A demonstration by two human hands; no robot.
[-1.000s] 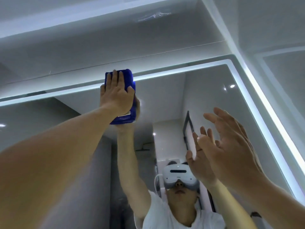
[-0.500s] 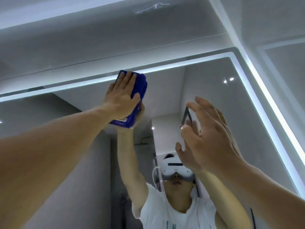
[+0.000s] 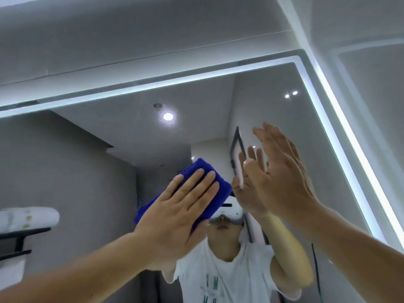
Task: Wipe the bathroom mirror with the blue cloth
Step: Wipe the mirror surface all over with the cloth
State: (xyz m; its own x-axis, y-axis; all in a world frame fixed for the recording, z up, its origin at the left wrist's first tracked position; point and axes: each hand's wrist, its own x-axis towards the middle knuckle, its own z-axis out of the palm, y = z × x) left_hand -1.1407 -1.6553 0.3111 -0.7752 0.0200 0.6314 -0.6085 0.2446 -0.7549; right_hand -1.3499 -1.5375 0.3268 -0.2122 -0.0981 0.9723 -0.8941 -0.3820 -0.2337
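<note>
The bathroom mirror [image 3: 284,110] fills the view, framed by a lit white strip along its top and right edges. My left hand [image 3: 175,215] lies flat on the folded blue cloth [image 3: 203,171] and presses it against the glass near the middle of the mirror. My right hand [image 3: 282,178] is raised to the right of the cloth with fingers spread, holding nothing, close to the glass. Both arms and a person in a white T-shirt and headset show as reflections behind the hands.
A wall corner [image 3: 290,22] runs down to the mirror's top right corner. A rolled white towel [image 3: 28,217] on a dark rack shows at the left edge, as a reflection. Ceiling spotlights [image 3: 168,116] reflect in the glass.
My left hand has slid the blue cloth down and to the right, from the mirror's top edge to its middle. My right hand has opened out and stayed at the right.
</note>
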